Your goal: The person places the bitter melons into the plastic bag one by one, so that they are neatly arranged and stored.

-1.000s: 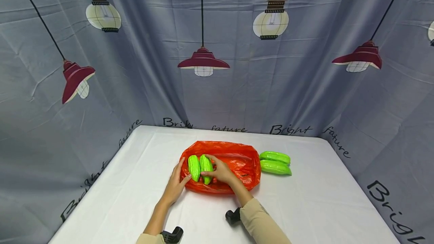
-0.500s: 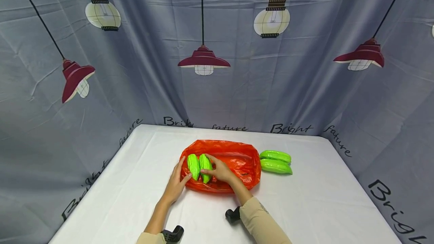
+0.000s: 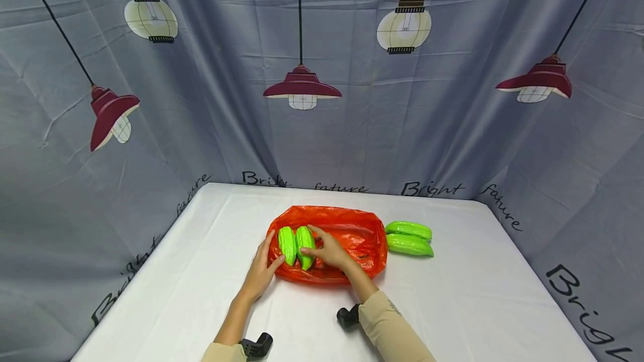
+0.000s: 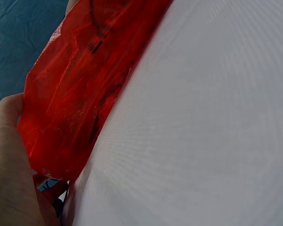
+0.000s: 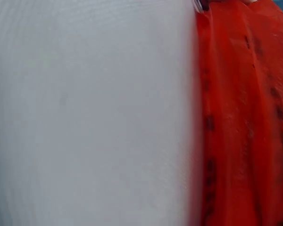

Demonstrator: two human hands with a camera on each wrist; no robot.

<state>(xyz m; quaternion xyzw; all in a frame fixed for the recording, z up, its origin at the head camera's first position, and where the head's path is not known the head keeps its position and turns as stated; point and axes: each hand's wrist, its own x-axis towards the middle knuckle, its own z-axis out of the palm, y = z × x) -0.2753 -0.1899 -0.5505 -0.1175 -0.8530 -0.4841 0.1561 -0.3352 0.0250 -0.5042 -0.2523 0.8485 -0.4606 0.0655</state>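
A red plastic bag [image 3: 347,217] lies spread on the white table with its mouth facing up. Inside its left end, two bright green, ridged bitter melons lie side by side: a left one [image 3: 287,243] and a right one [image 3: 304,239]. My left hand [image 3: 259,272] holds the bag's left edge, the thumb at the front rim and the fingers along the side. Over the bag, my right hand [image 3: 332,250] spans the right melon with spread fingers, thumb tip still at its surface. In the left wrist view the bag [image 4: 75,94] partly hides the left hand [image 4: 12,165].
Two more green bitter melons [image 3: 410,239] lie together just right of the bag. The white table [image 3: 453,306] extends to a grey curtain [image 3: 322,144] printed with lamps. Black wrist devices [image 3: 257,345] sit at both sleeves.
The right hand has shifted slightly right and its thumb and fingers have loosened from the right melon. The left hand and the bag stay in place.
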